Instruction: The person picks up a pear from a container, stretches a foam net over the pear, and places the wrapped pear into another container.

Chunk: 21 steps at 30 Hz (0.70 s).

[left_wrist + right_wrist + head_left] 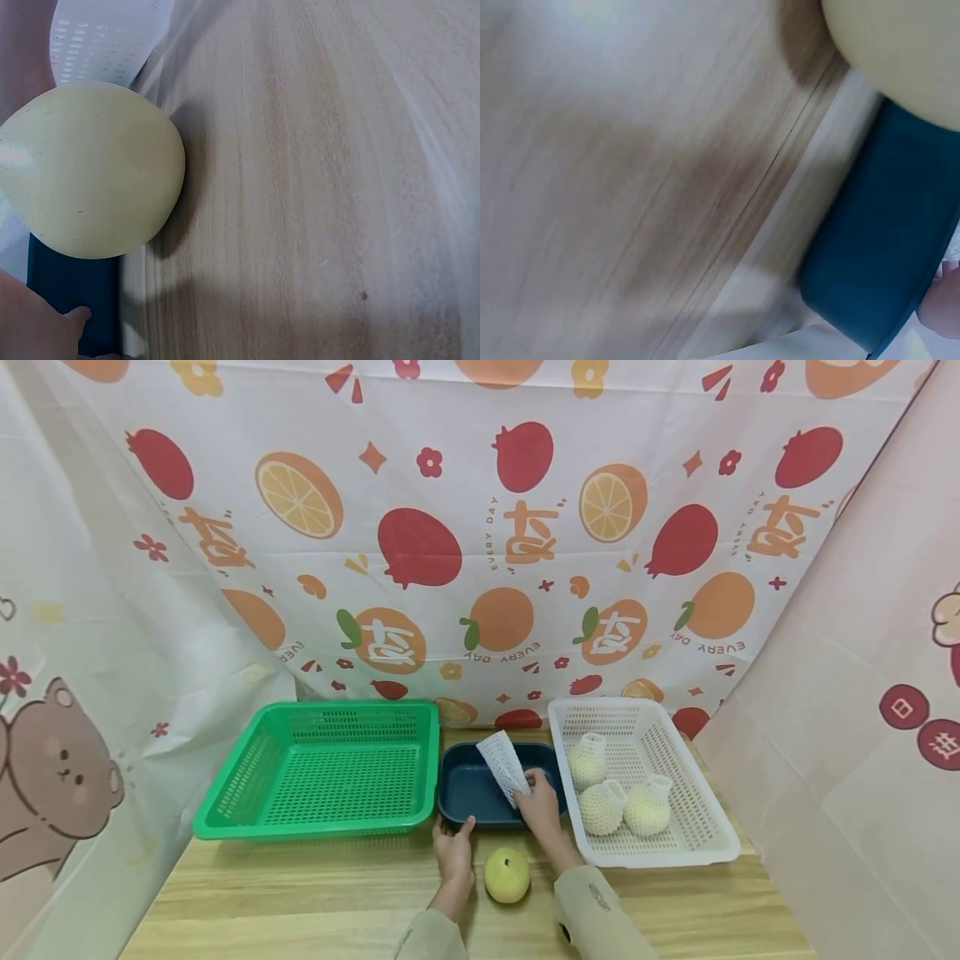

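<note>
My right hand point(540, 806) pinches the lower end of a white foam net sleeve point(501, 764), which slants up to the left over a dark blue basin point(468, 789). At the basin's front left corner is my left hand point(453, 853), thumb against the front wall and fingers round toward the left side. A bare round yellow pear point(507, 877) rests on the table between my forearms, apart from both hands. It looms large in the left wrist view, before the basin point(56, 281). In the right wrist view the pear point(907, 52) overlaps the basin point(877, 232).
A green plastic basket point(345, 785) stands left of the basin. Close by on the right, a white basket point(697, 835) holds several fruits point(602, 807) in foam net sleeves. A printed cloth point(465, 577) hangs behind the wooden table point(315, 893).
</note>
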Tool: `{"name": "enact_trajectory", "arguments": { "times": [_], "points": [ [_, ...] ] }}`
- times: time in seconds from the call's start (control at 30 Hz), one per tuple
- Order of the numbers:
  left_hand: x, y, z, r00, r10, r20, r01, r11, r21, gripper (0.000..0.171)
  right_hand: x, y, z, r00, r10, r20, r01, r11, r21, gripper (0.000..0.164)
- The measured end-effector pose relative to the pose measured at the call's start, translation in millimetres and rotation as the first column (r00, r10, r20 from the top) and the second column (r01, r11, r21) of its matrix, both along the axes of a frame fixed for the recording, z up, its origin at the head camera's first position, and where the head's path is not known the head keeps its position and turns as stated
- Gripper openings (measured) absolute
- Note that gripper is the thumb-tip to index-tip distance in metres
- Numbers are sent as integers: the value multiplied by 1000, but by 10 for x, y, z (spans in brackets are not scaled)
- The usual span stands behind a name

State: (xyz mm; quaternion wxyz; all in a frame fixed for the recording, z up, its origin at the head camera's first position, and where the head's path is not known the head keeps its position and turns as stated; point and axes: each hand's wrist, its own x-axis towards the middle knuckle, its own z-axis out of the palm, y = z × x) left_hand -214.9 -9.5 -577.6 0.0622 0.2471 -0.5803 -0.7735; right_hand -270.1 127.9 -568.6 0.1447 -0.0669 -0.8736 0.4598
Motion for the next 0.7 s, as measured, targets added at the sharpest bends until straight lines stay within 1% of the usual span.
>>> {"name": "enact_trajectory", "arguments": {
  "times": [0.13,0.23,0.4,0.57,0.63,0.7],
  "points": [
    [1,2,0,1000,-3,-8,3,1000,5,73,85,1,51,999,-5,-39,1,995,-103,31],
    [-2,2,1,1000,3,-14,-3,1000,2,73,171,-1,110,999,5,-52,-12,989,-147,32],
    [-4,5,15,1000,13,-8,-13,1000,-11,72,309,16,196,997,50,-57,-59,983,-175,33],
    [26,-11,42,999,-16,34,16,1000,-8,74,423,57,256,997,68,-48,-76,977,-197,32],
    [44,-27,49,998,-28,49,28,1000,9,75,465,72,268,996,82,-35,-88,971,-221,32],
    [65,-47,60,999,-37,40,35,998,52,75,505,88,271,994,107,-26,-110,962,-250,33]
  ]
}}
